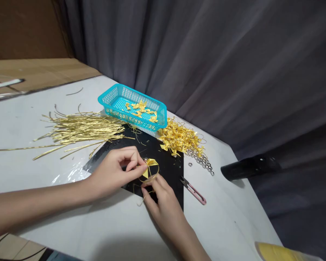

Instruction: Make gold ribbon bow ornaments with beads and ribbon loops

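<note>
Together, left hand (111, 175) and right hand (163, 206), fingers (149, 185) pinched closed on a small gold ribbon bow (149, 168)

Left hand (114, 174) extended on near-level left forearm (35, 204), fingers (127, 154) curled, thumb and forefinger pinched. Right hand (163, 203) angled up from below, fingertips (148, 185) directed at left hand, hands just apart

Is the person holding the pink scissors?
No, the pink-handled snips lie on the table; the left hand and right hand hold a gold bow.
</note>
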A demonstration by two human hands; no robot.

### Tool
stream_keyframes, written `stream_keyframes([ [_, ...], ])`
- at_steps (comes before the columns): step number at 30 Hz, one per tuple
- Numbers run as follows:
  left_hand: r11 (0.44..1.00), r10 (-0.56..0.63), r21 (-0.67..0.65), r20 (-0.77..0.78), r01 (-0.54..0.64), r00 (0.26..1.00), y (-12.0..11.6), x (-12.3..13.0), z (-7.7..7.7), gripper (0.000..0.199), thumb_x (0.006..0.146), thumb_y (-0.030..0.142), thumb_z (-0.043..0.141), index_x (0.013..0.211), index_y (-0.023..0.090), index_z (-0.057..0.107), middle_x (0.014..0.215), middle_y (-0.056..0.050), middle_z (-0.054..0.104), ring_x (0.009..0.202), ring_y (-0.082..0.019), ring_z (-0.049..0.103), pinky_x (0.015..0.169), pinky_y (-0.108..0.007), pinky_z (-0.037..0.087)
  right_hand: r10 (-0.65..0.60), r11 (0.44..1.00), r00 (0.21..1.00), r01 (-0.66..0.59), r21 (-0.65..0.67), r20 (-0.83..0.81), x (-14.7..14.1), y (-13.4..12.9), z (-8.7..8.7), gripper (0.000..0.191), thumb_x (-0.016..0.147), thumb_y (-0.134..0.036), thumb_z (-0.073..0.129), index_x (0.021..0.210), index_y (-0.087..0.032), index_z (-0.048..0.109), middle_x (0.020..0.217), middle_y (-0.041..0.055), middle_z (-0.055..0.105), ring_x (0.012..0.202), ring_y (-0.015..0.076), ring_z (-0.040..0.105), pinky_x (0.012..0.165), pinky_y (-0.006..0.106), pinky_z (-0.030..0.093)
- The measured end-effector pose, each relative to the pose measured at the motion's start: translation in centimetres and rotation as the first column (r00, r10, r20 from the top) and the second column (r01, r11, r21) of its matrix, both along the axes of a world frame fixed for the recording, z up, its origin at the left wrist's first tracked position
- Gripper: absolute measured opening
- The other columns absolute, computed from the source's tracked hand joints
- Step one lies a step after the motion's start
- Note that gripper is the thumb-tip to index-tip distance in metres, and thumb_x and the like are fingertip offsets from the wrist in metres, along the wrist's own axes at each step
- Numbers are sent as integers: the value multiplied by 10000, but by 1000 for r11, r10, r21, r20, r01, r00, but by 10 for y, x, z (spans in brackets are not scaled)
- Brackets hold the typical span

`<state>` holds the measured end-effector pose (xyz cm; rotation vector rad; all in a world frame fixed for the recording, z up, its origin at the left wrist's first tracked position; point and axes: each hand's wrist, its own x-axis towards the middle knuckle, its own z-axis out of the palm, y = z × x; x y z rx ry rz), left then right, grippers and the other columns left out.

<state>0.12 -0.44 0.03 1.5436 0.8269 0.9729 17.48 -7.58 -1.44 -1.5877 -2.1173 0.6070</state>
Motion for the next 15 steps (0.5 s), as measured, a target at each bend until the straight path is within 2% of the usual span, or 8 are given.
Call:
stream_keyframes([
  [3,997,26,73,-33,-23,999,2,-1,2,424,828,204,601,539,199,290,655,23,487,776,-147,623,643,-210,461,56,998,978,-49,-42,202,5,-3,13,169,830,-28,512,825,-184,576,837,46,614,791,204,603,702,287,468],
  [6,995,25,93,-52,-20,998,2,0,2,422,832,200,595,538,199,292,657,20,490,780,-151,629,644,-214,464,95,994,921,-65,-91,379,17,-7,27,209,776,11,509,742,-186,567,752,30,617,662,183,602,582,267,420],
  [10,997,7,83,-58,-2,998,1,0,-1,425,833,192,592,536,198,288,667,18,490,790,-153,632,659,-219,463,54,989,836,31,-146,545,36,-13,35,240,701,35,497,669,-193,566,699,30,642,550,171,588,479,269,318],
  [12,999,5,47,-48,-3,999,1,1,-2,435,831,203,602,537,198,282,673,18,489,797,-155,629,664,-223,460,29,978,822,94,-186,569,46,-15,37,244,673,40,496,648,-195,557,681,28,640,551,177,593,479,266,316],
  [15,997,-10,-76,-5,9,1000,3,2,-3,454,826,229,627,546,198,272,650,27,485,784,-154,614,677,-233,447,-14,965,873,140,-222,488,59,-14,42,234,702,28,486,666,-200,524,667,10,604,571,166,587,511,247,379],
])
